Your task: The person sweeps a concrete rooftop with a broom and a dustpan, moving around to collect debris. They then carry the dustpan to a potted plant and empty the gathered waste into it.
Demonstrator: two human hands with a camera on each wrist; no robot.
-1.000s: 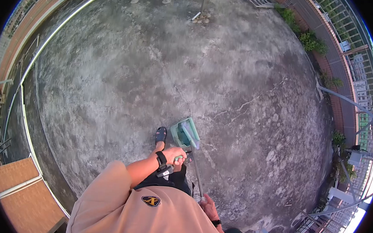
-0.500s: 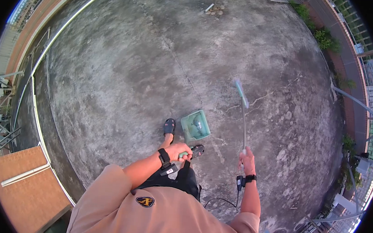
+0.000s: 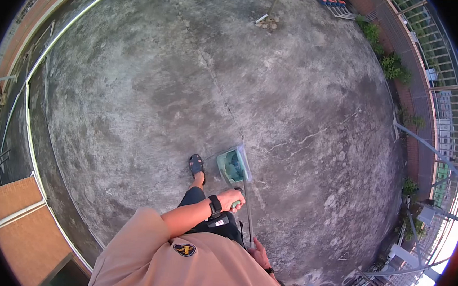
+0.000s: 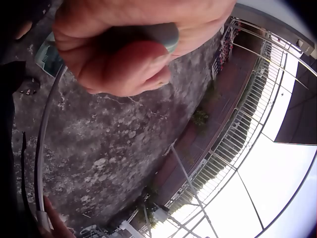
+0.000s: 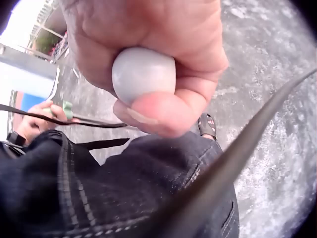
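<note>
A green long-handled dustpan point(image 3: 233, 165) stands on the concrete roof just in front of my feet. My left hand point(image 3: 231, 198) grips its green handle point(image 4: 167, 35), with the fingers curled round the handle's end. My right hand point(image 3: 258, 252) is low by my right hip and grips the rounded grey end point(image 5: 143, 74) of a broom pole point(image 3: 247, 212). The pole runs forward to the dustpan, and its head lies at the pan's mouth. In the left wrist view the dustpan point(image 4: 47, 55) and the pole point(image 4: 43, 144) show below my fingers.
A sandalled foot point(image 3: 196, 165) stands left of the pan. A white pipe point(image 3: 27, 102) edges the roof on the left, and a tiled ledge point(image 3: 16, 224) lies at the lower left. Plants point(image 3: 391, 66) and railings line the right wall. Small debris point(image 3: 269, 21) lies far ahead.
Half a second ago my right arm held the broom stretched out to the right. Now the broom is back at the dustpan and my right hand is close to my body. The left hand keeps its grip.
</note>
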